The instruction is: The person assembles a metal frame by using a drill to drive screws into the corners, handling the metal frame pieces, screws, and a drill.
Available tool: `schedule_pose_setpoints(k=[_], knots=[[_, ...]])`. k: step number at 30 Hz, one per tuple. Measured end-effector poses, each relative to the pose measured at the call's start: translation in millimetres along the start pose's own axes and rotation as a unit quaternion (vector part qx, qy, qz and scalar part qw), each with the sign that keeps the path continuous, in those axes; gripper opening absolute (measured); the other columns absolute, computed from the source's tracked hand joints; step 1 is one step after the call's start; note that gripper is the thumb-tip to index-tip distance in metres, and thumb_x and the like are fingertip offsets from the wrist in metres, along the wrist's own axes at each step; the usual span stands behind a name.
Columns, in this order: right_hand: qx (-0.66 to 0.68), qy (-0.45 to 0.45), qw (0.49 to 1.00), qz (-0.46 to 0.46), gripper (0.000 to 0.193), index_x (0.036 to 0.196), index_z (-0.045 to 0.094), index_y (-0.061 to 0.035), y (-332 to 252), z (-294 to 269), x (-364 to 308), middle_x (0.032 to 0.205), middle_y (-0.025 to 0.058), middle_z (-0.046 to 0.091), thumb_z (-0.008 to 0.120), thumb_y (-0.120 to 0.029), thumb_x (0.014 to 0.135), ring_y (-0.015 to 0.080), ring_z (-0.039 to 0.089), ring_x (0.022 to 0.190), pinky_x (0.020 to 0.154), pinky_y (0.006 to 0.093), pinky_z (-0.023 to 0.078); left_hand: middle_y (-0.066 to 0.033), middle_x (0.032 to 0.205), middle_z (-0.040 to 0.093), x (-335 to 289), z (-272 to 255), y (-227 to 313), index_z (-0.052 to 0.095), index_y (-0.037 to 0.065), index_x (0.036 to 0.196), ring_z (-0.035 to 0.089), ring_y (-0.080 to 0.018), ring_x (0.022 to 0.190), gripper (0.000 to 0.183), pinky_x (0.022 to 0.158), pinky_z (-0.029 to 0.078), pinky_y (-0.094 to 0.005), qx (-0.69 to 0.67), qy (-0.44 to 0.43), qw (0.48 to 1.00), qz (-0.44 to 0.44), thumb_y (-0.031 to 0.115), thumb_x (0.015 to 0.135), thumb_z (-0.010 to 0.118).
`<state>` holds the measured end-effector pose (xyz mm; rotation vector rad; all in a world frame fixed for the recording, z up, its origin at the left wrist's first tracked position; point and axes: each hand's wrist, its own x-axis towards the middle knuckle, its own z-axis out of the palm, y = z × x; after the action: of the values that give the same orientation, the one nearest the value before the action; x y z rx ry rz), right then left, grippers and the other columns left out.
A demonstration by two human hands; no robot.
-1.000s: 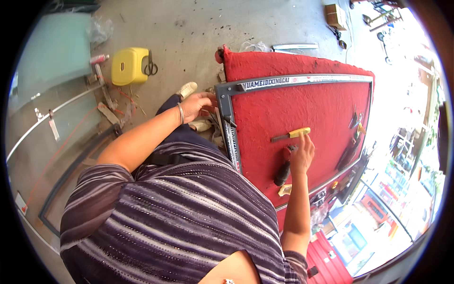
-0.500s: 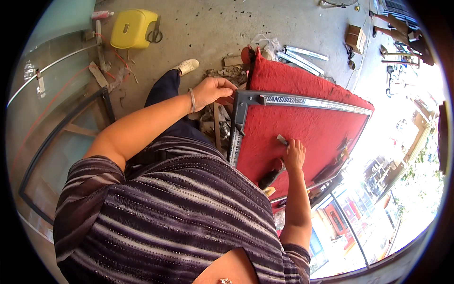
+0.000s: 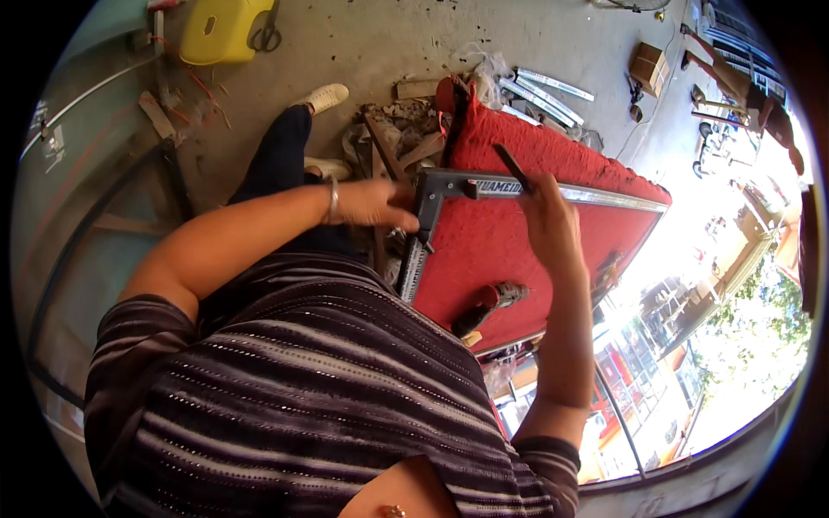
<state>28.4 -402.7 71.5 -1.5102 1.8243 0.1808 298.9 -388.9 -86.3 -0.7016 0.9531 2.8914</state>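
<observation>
A dark metal-profile frame (image 3: pixel 445 183) lies on a red cloth-covered bench (image 3: pixel 492 242), its corner toward me, with printed film on its bars. My right hand (image 3: pixel 553 220) is closed round a narrow, flat, dark tool (image 3: pixel 511 167), held over the frame's far bar. Its exact kind I cannot make out. Beside the frame's corner is my left hand (image 3: pixel 376 205), slightly blurred, fingers stretched out and holding nothing I can see. Inside the frame, a black-handled tool with a grey head (image 3: pixel 488 311) rests on the red cloth.
Wood scraps and rubble (image 3: pixel 401 138) lie on the floor left of the bench. Wrapped profile strips (image 3: pixel 548 99) lie beyond it. A yellow stool (image 3: pixel 220 33) with scissors (image 3: pixel 266 36), a cardboard box (image 3: pixel 648 67) and glass panels (image 3: pixel 95 173) stand around; another person's legs (image 3: pixel 725 78) show far right.
My right hand has picked up the flat tool from the red cloth and raised it toward the frame's far bar. My left hand has come down along the corner, its pinch opened out.
</observation>
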Motion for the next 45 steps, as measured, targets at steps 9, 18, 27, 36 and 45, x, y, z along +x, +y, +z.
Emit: schedule_pose_setpoints(k=[9,18,27,36,45], knots=[[-0.189,-0.09,0.933,-0.292,0.013,0.093,0.066,-0.0107,-32,-5,98,0.088,0.0043,0.059,0.063,-0.006,0.081,0.0256,0.059,0.092,0.081,0.0392,0.046,-0.0218,0.063,0.06,7,32,-28,0.066,-0.005,0.072,0.059,-0.0338,0.057,0.068,0.059,0.048,-0.0418,0.214,-0.001,0.975,-0.054,0.057,0.095,0.052],[-0.247,-0.064,0.906,-0.337,0.017,0.088,0.067,-0.0137,-32,8,95,0.085,0.0012,0.057,0.063,-0.005,0.074,0.0205,0.056,0.087,0.085,0.0361,0.04,-0.0264,0.076,0.064,9,29,-21,0.066,-0.005,0.079,0.064,-0.0418,0.075,0.064,0.072,0.049,-0.0469,0.269,-0.02,0.96,-0.075,0.054,0.096,0.05],[-0.223,-0.064,0.907,-0.352,0.019,0.087,0.066,-0.0149,-29,10,96,0.084,0.0011,0.055,0.061,-0.005,0.072,0.0201,0.055,0.087,0.084,0.0359,0.039,-0.027,0.076,0.064,9,35,-17,0.065,-0.006,0.076,0.064,-0.0422,0.076,0.061,0.073,0.05,-0.0471,0.284,0.001,0.955,-0.084,0.048,0.098,0.049],[-0.216,-0.065,0.908,-0.353,0.018,0.086,0.066,-0.0153,-24,18,92,0.084,-0.0002,0.055,0.062,-0.008,0.071,0.0197,0.055,0.086,0.08,0.0363,0.038,-0.0269,0.068,0.061,9,48,-28,0.062,-0.005,0.067,0.062,-0.0423,0.065,0.059,0.064,0.049,-0.0486,0.317,0.063,0.945,-0.036,0.043,0.098,0.049],[-0.213,-0.071,0.908,-0.355,0.018,0.087,0.067,-0.015,-22,22,90,0.082,-0.0004,0.054,0.062,-0.008,0.07,0.0196,0.055,0.083,0.076,0.037,0.038,-0.0275,0.068,0.061,13,49,-30,0.062,-0.006,0.067,0.063,-0.0432,0.066,0.058,0.064,0.05,-0.049,0.33,0.056,0.94,-0.063,0.042,0.098,0.049]])
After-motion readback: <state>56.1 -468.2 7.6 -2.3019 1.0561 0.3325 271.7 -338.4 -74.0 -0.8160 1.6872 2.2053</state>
